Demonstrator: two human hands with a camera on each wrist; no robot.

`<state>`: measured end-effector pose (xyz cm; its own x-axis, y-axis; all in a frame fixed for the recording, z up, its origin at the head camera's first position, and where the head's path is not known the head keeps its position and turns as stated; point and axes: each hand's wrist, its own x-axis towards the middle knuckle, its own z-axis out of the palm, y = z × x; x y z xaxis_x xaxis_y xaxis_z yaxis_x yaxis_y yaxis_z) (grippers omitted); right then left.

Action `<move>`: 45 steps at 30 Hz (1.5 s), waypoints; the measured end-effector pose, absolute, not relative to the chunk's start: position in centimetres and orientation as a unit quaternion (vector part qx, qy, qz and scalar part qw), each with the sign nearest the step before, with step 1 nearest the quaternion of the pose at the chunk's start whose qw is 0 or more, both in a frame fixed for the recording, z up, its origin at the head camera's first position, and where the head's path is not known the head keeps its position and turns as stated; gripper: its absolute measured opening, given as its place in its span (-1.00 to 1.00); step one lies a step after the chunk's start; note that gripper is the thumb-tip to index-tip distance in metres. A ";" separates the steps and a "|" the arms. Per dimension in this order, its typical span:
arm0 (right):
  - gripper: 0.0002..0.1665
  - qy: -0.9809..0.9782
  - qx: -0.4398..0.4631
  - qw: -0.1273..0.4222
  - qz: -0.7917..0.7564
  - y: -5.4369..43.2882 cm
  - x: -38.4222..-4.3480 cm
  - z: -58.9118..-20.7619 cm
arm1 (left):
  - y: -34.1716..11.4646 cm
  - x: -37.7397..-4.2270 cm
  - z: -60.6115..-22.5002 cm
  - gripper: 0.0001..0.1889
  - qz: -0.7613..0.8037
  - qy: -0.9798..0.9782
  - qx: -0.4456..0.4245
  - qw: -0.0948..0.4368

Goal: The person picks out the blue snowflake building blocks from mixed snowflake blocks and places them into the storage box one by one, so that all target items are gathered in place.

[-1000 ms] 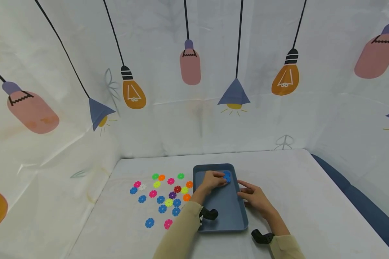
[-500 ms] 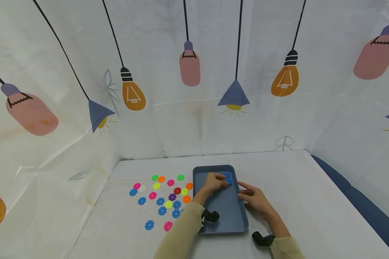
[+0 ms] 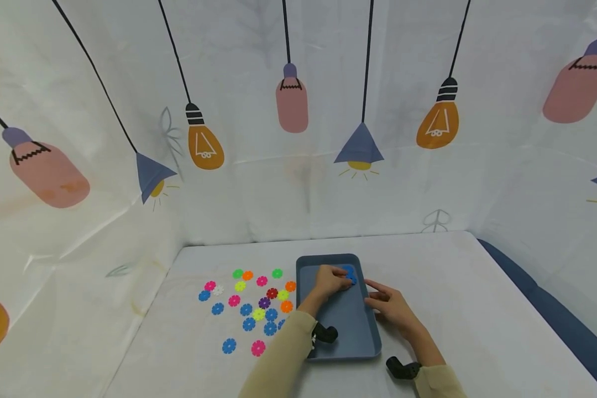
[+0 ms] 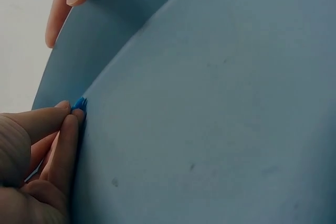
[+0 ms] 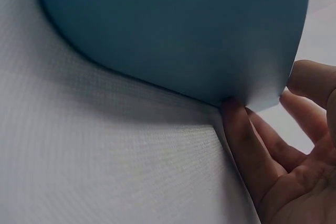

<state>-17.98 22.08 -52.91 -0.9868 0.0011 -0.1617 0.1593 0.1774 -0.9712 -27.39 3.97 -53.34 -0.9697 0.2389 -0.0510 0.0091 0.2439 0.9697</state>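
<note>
My left hand [image 3: 330, 281] reaches into the grey-blue tray [image 3: 345, 337] near its far right corner. Its thumb and fingertips pinch a small blue notched disc [image 4: 79, 104], held low against the right wall of the tray. Just beyond those fingers, more blue disc [image 3: 349, 270] shows inside the tray. My right hand [image 3: 393, 305] stays at the tray's right side. In the right wrist view its fingers [image 5: 244, 140] touch the outer wall and the thumb meets the rim, fingers extended rather than wrapped round it.
Left of the tray, loose notched discs in several colours are spread on the white table [image 3: 179, 354], among them a blue disc [image 3: 229, 346], a pink disc [image 3: 258, 347] and a purple disc [image 3: 264, 303]. A white printed sheet [image 3: 258, 193] hangs behind the table.
My left hand has shifted very slightly to the right inside the tray, its fingers staying by the blue discs. The right hand keeps its place at the tray's side.
</note>
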 end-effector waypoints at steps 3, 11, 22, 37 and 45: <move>-0.34 0.767 0.056 0.063 -0.636 22.0 -18.1 -53.1 | 3.7 -27.4 -53.2 -0.74 0.585 0.803 0.086 0.079; -0.35 0.767 0.056 0.056 -0.636 22.0 -18.0 -53.5 | 3.1 -27.4 -53.0 -0.72 0.529 0.840 0.104 0.063; -0.34 0.761 0.047 0.060 -0.644 21.9 -17.9 -53.7 | 3.1 -27.7 -53.7 -0.74 0.479 0.869 0.113 0.046; -0.35 0.763 0.043 0.047 -0.644 21.8 -18.1 -53.7 | 2.7 -27.4 -52.8 -0.74 0.562 0.816 0.094 0.095; -0.36 0.767 0.059 0.040 -0.638 21.9 -18.0 -53.6 | 2.1 -27.3 -51.5 -0.73 0.593 0.783 0.129 0.135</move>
<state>-17.98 21.92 -53.57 -0.9898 0.0400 -0.1367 0.1417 0.1796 -0.9735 -27.27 2.11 -51.45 -0.9306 0.3614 -0.0587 0.0416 0.2636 0.9637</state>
